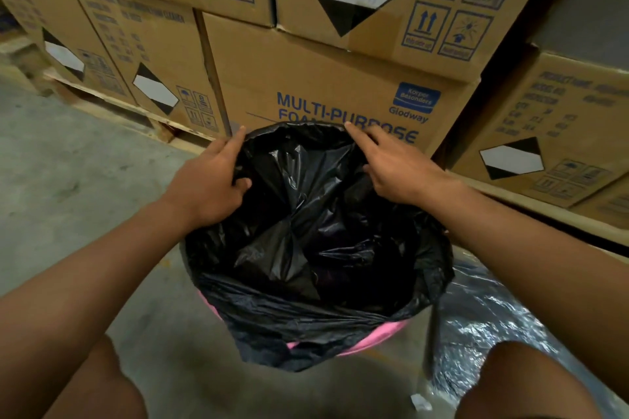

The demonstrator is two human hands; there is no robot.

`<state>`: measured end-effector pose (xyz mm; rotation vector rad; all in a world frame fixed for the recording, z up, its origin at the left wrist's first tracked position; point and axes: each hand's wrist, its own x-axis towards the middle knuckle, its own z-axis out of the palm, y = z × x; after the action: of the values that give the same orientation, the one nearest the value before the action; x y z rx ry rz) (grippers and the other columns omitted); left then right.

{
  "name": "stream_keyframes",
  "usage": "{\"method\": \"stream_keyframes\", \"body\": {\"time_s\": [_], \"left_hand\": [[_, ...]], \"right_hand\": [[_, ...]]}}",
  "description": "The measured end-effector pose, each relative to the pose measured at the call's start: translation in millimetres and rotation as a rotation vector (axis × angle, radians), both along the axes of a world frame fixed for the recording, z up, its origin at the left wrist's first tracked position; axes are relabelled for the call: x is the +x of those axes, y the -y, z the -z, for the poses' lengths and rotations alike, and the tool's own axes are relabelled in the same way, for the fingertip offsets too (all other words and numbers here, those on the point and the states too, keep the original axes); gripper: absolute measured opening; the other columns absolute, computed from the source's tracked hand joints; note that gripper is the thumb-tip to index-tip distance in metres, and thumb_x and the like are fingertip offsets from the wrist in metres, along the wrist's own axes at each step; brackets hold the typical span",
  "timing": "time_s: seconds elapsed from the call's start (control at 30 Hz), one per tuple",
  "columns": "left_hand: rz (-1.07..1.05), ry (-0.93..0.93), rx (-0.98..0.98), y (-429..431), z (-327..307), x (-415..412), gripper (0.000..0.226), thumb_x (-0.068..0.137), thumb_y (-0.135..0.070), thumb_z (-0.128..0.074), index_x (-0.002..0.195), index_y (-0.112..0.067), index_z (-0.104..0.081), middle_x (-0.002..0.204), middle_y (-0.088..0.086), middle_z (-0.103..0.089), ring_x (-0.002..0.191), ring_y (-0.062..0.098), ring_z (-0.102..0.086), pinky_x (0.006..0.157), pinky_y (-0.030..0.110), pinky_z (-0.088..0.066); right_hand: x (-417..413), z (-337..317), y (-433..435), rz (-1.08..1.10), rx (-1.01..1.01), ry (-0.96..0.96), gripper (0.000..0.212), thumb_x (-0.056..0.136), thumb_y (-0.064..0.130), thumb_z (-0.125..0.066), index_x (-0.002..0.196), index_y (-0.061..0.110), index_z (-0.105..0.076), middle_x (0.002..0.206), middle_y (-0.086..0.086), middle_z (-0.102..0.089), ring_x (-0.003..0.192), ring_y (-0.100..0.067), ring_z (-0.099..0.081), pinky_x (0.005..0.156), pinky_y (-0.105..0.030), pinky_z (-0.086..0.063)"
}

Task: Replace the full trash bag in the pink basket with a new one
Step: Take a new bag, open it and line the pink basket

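Head view: a person crouches over a pink basket lined with a black trash bag; both forearms reach forward to the far side of the bag's mouth.

Basket: stands on the concrete floor between the person's knees, just in front of stacked cardboard boxes; only a strip of pink shows at the near rim.

Bag: its mouth is open and faces up; the near edge is folded down over the basket's rim, while the far edge stands raised and loose. Crumpled black plastic fills the inside; the contents cannot be told apart.

Left hand: pinches the far-left part of the bag's edge, thumb tucked inside the plastic, forefinger stretched along the rim.

Right hand: rests on the far-right part of the edge, forefinger extended; whether the curled fingers actually pinch the plastic cannot be told.

Key relation: the bag lies directly below and between the hands, its long axis upright, with both hands about equally near the rim.

Step in hand (judgement): seating or freeing the bag's far edge; which of the two cannot be decided here.

Beside the basket: a shiny, crinkled plastic sheet or bag lies on the floor to the right.
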<state>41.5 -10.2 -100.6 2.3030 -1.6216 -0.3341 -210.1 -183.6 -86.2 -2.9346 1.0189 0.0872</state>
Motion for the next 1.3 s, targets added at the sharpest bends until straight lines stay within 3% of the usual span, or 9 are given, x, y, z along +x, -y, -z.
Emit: {"method": "stream_keyframes", "body": {"time_s": [0.2, 0.27, 0.43, 0.57, 0.67, 0.8, 0.97, 1.1, 1.3], "left_hand": [[-0.106, 0.045, -0.423, -34, -33, -44, 0.069, 0.096, -0.048, -0.049, 0.154, -0.016, -0.031, 0.159, 0.01, -0.033, 0.151, 0.025, -0.02, 0.119, 0.054, -0.024], [0.04, -0.029, -0.522, -74, -39, -92, 0.062, 0.097, -0.048, -0.048, 0.149, -0.015, -0.042, 0.157, 0.006, -0.038, 0.151, 0.021, -0.023, 0.121, 0.049, -0.022], [0.562, 0.201, -0.423, -142, 8, -170, 0.051, 0.097, -0.039, -0.056, 0.14, -0.012, -0.055, 0.152, 0.007, -0.046, 0.147, 0.024, -0.033, 0.113, 0.057, -0.033], [0.642, 0.325, -0.472, -145, 30, -166, 0.041, 0.102, -0.009, -0.041, 0.141, -0.008, -0.054, 0.15, 0.008, -0.05, 0.146, 0.03, -0.035, 0.113, 0.058, -0.033], [0.64, 0.355, -0.54, -136, 35, -161, 0.039, 0.102, -0.007, -0.043, 0.139, -0.006, -0.055, 0.149, 0.009, -0.05, 0.145, 0.033, -0.035, 0.113, 0.06, -0.033], [0.664, 0.19, -0.615, -149, 33, -158, 0.036, 0.095, -0.011, -0.059, 0.131, -0.006, -0.064, 0.142, 0.006, -0.057, 0.139, 0.03, -0.045, 0.111, 0.055, -0.038], [0.453, 0.076, -0.544, -163, 13, -158, 0.036, 0.093, -0.02, -0.068, 0.128, -0.014, -0.067, 0.126, -0.002, -0.069, 0.109, 0.023, -0.065, 0.093, 0.039, -0.048], [0.519, 0.087, -0.49, -146, 9, -147, 0.028, 0.096, -0.028, -0.066, 0.121, -0.017, -0.072, 0.114, -0.006, -0.074, 0.097, 0.019, -0.069, 0.082, 0.036, -0.051], [0.458, 0.145, -0.557, -153, 9, -148, 0.021, 0.094, -0.026, -0.07, 0.11, -0.014, -0.077, 0.11, -0.001, -0.074, 0.09, 0.022, -0.07, 0.073, 0.039, -0.052]], "right_hand": [[-21, -22, -21, 0.204, 0.165, 0.282, 0.081, 0.101, 0.041, -0.056, 0.163, 0.024, -0.007, 0.165, -0.013, -0.022, 0.152, -0.031, -0.022, 0.121, -0.039, -0.024], [-38, -24, -41, 0.314, 0.182, 0.41, 0.082, 0.098, 0.048, -0.057, 0.163, 0.023, -0.013, 0.168, -0.011, -0.018, 0.155, -0.026, -0.017, 0.124, -0.037, -0.021], [-74, -3, -95, 0.388, 0.325, 0.375, 0.089, 0.095, 0.053, -0.059, 0.163, 0.016, -0.014, 0.171, -0.009, -0.005, 0.158, -0.024, 0.0, 0.125, -0.032, -0.005], [-82, 6, -100, 0.373, 0.38, 0.297, 0.089, 0.097, 0.059, -0.052, 0.163, 0.023, -0.005, 0.17, -0.004, 0.015, 0.156, -0.018, 0.014, 0.127, -0.041, -0.004], [-79, 1, -94, 0.302, 0.284, 0.333, 0.078, 0.1, 0.061, -0.039, 0.163, 0.026, -0.01, 0.171, -0.007, 0.013, 0.156, -0.02, 0.017, 0.127, -0.049, 0.001], [-90, 1, -110, 0.047, 0.063, 0.413, 0.072, 0.101, 0.064, -0.03, 0.155, 0.018, -0.04, 0.167, -0.012, -0.025, 0.158, -0.023, -0.005, 0.126, -0.052, -0.001], [-116, 30, -146, -0.377, 0.045, 0.425, 0.042, 0.104, 0.041, -0.05, 0.121, 0.01, -0.074, 0.126, -0.006, -0.072, 0.137, -0.022, -0.053, 0.12, -0.061, -0.025], [-118, 18, -142, -0.517, 0.062, 0.441, 0.032, 0.102, 0.034, -0.058, 0.112, 0.01, -0.077, 0.108, -0.003, -0.078, 0.11, -0.02, -0.071, 0.109, -0.05, -0.044], [-120, 12, -140, -0.565, 0.091, 0.388, 0.031, 0.099, 0.035, -0.067, 0.119, 0.013, -0.075, 0.11, 0.0, -0.078, 0.102, -0.017, -0.073, 0.1, -0.043, -0.05]]}}
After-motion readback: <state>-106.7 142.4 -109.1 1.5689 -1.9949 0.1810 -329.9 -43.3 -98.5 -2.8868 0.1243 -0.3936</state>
